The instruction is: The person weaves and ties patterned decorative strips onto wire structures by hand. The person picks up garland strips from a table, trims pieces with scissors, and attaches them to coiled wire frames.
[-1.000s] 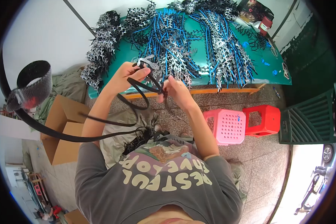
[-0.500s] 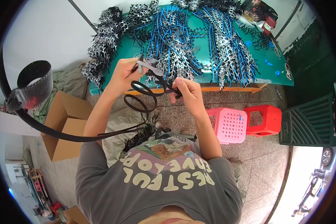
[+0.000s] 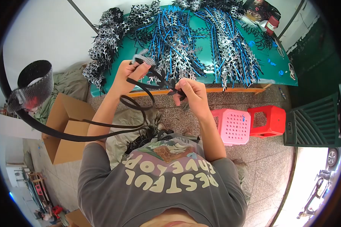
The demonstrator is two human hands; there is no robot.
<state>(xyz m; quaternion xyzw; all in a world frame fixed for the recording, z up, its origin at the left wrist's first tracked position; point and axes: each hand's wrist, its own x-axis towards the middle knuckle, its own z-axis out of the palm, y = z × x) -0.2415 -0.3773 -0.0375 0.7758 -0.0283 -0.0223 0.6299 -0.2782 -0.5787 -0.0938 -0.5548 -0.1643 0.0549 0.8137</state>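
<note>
My left hand (image 3: 127, 77) is closed in a pinch on a black-and-silver leafy sprig (image 3: 144, 59) that points up over its fingers. From the sprig, a dark stem slants down to my right hand (image 3: 193, 96). The fingers there are closed on the dark end of a black strip (image 3: 138, 108), where strip and stem overlap; exactly how they cross is hidden. The strip hangs in loose loops between the hands and in front of my left forearm.
Ahead, a green table (image 3: 202, 49) bears bundles of leafy sprigs with blue stems (image 3: 231, 49). A cardboard box (image 3: 70, 125) lies at left, near a black mesh cup (image 3: 36, 85). Pink (image 3: 235, 126) and red stools (image 3: 271, 121) stand at right.
My left hand has turned slightly and the sprig now points more upward. The strip's loops have widened and swung left across my forearm. The right hand has barely moved.
</note>
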